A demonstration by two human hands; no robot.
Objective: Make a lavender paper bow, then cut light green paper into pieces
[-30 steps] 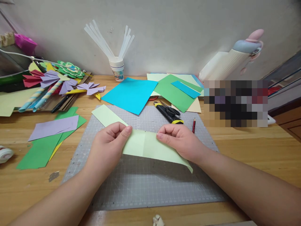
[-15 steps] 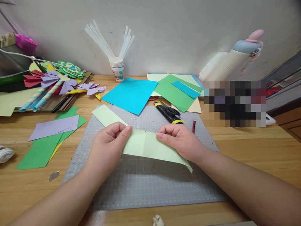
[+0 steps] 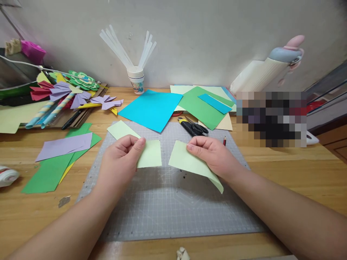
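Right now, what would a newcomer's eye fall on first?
Over the grey gridded mat, the left hand holds one pale green paper and the right hand a second paper, with a gap between. Beyond lies a bright blue sheet, and near the wall straws fan from stacked paper cups.

Paper pieces (image 3: 193, 157) above the cutting mat (image 3: 162, 206) — cups (image 3: 138, 85) behind, strips (image 3: 65, 145) left, pencil (image 3: 225, 141) apparently on its right edge.
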